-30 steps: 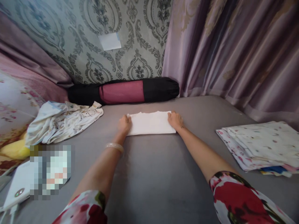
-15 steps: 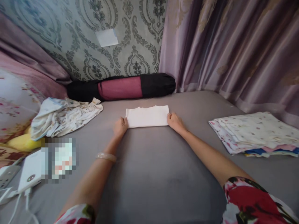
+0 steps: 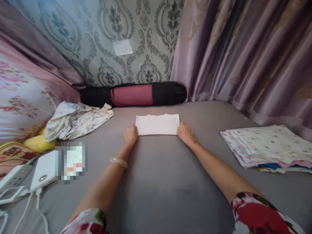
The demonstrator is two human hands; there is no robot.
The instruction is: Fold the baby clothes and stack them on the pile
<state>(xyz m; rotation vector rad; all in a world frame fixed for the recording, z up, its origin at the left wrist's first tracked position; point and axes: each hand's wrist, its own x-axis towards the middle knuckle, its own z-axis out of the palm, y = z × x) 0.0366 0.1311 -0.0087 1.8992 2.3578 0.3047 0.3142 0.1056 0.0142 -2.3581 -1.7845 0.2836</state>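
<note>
Left hand (image 3: 131,134) and right hand (image 3: 185,132) grip opposite ends of folded white cloth (image 3: 157,125), fingers of both curled closed on its edges. Cloth lies flat on gray bedsheet (image 3: 156,188), between crumpled printed garment (image 3: 76,120) and folded stack (image 3: 270,146), short of black-and-pink roll (image 3: 131,95).

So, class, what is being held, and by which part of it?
A folded white cloth, gripped by its two short side edges, left hand and right hand.

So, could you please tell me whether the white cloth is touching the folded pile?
Apart: the head view shows the right hand and grey sheet between the white cloth and the folded pile.
</note>
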